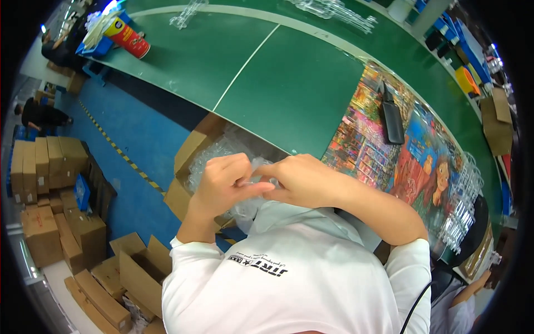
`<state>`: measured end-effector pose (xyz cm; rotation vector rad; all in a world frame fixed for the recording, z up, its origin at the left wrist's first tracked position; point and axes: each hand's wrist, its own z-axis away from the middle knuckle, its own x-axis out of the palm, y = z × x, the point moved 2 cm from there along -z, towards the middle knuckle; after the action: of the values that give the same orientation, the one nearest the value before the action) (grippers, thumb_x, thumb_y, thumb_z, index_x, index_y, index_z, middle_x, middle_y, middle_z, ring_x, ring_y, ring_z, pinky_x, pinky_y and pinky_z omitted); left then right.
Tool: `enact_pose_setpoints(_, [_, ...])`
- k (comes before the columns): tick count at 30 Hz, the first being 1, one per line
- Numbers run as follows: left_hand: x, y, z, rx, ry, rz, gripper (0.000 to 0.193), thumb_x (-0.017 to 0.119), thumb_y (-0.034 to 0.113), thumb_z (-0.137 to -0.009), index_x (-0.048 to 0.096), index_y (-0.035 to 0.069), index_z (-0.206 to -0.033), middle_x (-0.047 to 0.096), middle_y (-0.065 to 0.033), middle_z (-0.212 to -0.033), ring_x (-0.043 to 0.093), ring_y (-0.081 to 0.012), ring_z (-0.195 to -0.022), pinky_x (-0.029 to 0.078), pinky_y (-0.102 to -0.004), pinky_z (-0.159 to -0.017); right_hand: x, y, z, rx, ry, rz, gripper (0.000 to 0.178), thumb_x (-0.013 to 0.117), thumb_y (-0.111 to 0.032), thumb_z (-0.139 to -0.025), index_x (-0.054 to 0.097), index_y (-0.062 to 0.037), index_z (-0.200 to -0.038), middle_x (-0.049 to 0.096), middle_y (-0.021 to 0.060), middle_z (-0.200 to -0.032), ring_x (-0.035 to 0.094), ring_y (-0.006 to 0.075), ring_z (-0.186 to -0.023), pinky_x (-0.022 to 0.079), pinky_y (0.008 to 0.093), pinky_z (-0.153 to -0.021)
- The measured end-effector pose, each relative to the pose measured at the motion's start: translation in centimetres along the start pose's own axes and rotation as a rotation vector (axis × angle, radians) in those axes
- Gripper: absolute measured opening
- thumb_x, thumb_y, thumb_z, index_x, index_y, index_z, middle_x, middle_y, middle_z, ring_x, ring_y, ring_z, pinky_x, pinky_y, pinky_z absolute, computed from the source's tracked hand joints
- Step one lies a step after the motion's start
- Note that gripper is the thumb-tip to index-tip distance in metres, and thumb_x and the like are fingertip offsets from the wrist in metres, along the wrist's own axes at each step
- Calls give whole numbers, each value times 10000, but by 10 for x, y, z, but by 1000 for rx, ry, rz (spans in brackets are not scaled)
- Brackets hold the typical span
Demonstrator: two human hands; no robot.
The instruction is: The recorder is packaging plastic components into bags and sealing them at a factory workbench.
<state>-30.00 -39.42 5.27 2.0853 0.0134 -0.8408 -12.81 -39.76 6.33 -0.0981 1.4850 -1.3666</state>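
My left hand (221,185) and my right hand (305,181) meet in front of my chest, fingers curled and almost touching. Between the fingertips shows a small clear plastic piece (255,180), mostly hidden, so its exact kind cannot be made out. Both hands pinch at it. Just beyond and below them stands an open cardboard box (191,151), with a plastic bag and many clear plastic pieces (214,158) inside.
A green table (289,83) spans the far side. On it lie a colourful printed mat (361,131), a black-handled tool (392,119), a red and yellow can (129,40) and clear plastic parts (336,14). Cardboard boxes (41,234) stack at left; people are in the background.
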Motion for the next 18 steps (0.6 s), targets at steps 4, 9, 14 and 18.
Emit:
enact_pose_setpoints(4, [18, 12, -21, 213, 198, -76, 502, 817, 190, -644, 333, 82, -570, 400, -29, -518, 384, -134, -424, 260, -249, -378, -6, 6, 12, 20, 197, 13, 268, 627, -140, -775, 541, -40, -1008, 668, 99, -837, 625, 306, -745, 474, 405, -615])
enact_pose_setpoints(9, [18, 29, -29, 388, 252, -185, 476, 805, 176, -667, 344, 78, -602, 443, -47, -541, 416, -140, -440, 294, -240, -391, -13, 1, 26, -4, 241, 24, 329, 651, -213, -770, 513, -43, -1017, 664, 136, -777, 633, 310, -713, 481, 399, -624])
enact_pose_setpoints(14, [13, 32, -38, 236, 366, 14, 473, 806, 213, -665, 468, 32, -941, 567, -121, -769, 543, -224, -629, 449, -313, -592, -28, -15, 32, -18, 411, 9, 321, 686, -128, -745, 422, -47, -908, 664, 101, -788, 639, 256, -678, 457, 347, -562])
enact_pose_setpoints(18, [-6, 36, -33, -67, 165, -115, 798, 805, 247, -664, 334, 37, -1272, 590, -174, -1009, 581, -277, -815, 462, -358, -759, -48, -3, 38, 12, 641, -259, 295, 678, -104, -771, 399, -56, -855, 634, 83, -695, 625, 168, -623, 432, 269, -531])
